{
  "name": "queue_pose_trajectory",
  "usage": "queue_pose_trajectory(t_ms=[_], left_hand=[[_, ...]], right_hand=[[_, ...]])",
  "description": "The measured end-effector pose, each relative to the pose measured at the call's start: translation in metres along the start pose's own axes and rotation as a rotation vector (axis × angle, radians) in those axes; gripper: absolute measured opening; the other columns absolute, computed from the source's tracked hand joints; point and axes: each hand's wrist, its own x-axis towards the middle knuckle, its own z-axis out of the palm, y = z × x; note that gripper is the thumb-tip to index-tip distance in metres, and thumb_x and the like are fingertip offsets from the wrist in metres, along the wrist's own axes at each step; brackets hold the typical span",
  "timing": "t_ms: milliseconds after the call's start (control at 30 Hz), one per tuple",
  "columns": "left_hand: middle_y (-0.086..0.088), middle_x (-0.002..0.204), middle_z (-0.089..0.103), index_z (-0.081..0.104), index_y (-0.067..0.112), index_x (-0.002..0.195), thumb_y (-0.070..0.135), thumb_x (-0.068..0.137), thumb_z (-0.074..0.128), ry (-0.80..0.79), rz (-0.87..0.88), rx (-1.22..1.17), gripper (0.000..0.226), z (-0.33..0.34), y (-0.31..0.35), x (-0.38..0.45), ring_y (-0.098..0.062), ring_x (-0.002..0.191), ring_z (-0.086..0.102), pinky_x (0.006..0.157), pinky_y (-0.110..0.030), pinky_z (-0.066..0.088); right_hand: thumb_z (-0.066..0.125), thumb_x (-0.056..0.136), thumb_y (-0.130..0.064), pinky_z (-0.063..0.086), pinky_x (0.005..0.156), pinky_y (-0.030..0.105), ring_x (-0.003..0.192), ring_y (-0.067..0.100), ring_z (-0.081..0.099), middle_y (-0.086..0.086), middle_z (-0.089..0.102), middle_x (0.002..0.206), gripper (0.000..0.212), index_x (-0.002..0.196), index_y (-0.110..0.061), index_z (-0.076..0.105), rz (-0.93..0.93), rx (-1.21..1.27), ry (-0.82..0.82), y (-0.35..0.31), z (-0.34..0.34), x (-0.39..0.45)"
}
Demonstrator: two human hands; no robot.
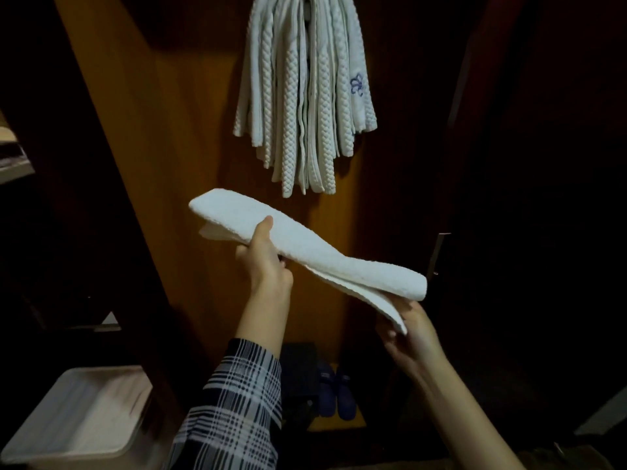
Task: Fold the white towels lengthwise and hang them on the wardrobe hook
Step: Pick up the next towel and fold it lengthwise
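A white towel (305, 245), folded into a long strip, stretches level between my hands in front of the wardrobe. My left hand (266, 262) grips it near its left end, thumb on top. My right hand (412, 334) holds the right end from below, where the loose layers hang apart. Above, several white textured towels (302, 96) hang bunched from the wardrobe hook (307, 10); one carries a blue embroidered mark. The hook itself is mostly hidden by them.
An orange-brown wardrobe back panel (190, 130) lies behind the towels. A white bin (81, 415) stands at the lower left. Dark blue slippers (336, 395) and a dark box (298, 378) sit on the wardrobe floor. A dark door with a handle (437, 252) is to the right.
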Motion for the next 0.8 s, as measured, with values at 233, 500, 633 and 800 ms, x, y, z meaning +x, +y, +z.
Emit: queue_pose_trajectory(t_ms=[233, 500, 633, 800], left_hand=[[0.004, 0.090, 0.060, 0.043, 0.016, 0.119, 0.013, 0.081, 0.071, -0.001, 0.038, 0.037, 0.047, -0.007, 0.011, 0.007, -0.011, 0.075, 0.062, 0.040, -0.016, 0.047], [0.002, 0.099, 0.063, 0.044, 0.013, 0.125, 0.019, 0.081, 0.070, -0.042, 0.128, 0.181, 0.052, 0.009, 0.031, 0.012, -0.013, 0.082, 0.065, 0.039, -0.014, 0.045], [0.002, 0.097, 0.062, 0.045, 0.011, 0.125, 0.025, 0.084, 0.067, -0.046, 0.155, 0.204, 0.048, 0.026, 0.043, 0.015, -0.011, 0.079, 0.061, 0.058, -0.026, 0.048], [0.002, 0.095, 0.057, 0.039, 0.023, 0.118, 0.023, 0.088, 0.063, -0.073, 0.176, 0.135, 0.039, 0.051, 0.066, 0.018, -0.012, 0.081, 0.056, 0.072, -0.033, 0.047]], right_hand=[[0.043, 0.072, -0.002, 0.031, 0.031, 0.012, 0.030, 0.007, 0.040, -0.002, 0.054, 0.048, 0.022, 0.073, -0.012, 0.062, -0.139, -0.137, -0.250, -0.034, 0.012, -0.012], [0.057, 0.079, -0.032, 0.045, 0.067, 0.037, 0.067, 0.022, 0.056, 0.007, 0.058, 0.074, 0.032, 0.054, -0.015, 0.046, 0.072, -0.393, -0.197, -0.066, 0.024, 0.002], [0.059, 0.084, 0.001, 0.053, 0.056, 0.030, 0.063, 0.019, 0.062, 0.013, 0.057, 0.093, 0.014, 0.093, -0.009, 0.056, 0.094, -0.477, -0.130, -0.093, 0.038, 0.020], [0.054, 0.090, 0.001, 0.047, 0.043, 0.018, 0.065, 0.015, 0.054, 0.013, 0.058, 0.083, 0.021, 0.111, 0.003, 0.054, 0.062, -0.307, 0.037, -0.142, 0.064, 0.051]])
